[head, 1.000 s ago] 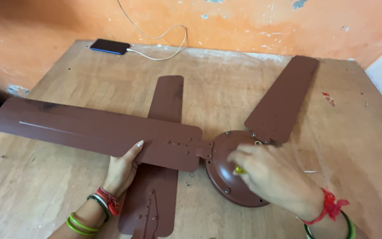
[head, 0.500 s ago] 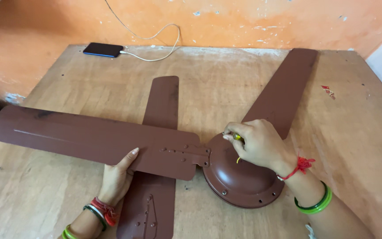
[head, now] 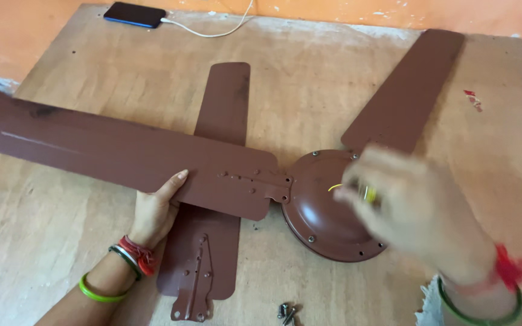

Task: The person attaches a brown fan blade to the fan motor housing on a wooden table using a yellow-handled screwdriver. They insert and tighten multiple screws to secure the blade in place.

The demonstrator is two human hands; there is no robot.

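Note:
A brown ceiling fan lies in parts on a wooden table. My left hand grips the near edge of a long brown blade whose bracket end meets the round brown motor housing. My right hand, blurred by motion, hovers over the housing's right side with a small yellow-handled tool in its fingers. A second blade runs from the housing toward the back right. A third blade lies loose under the long one.
Several small screws sit at the table's near edge. A dark phone with a white cable rests at the back left by the orange wall. A small red scrap lies at the right.
My right hand pulled back from the housing's top rim toward me and to the right, still with the tool. The camera tilted down. My left hand kept its hold on the blade.

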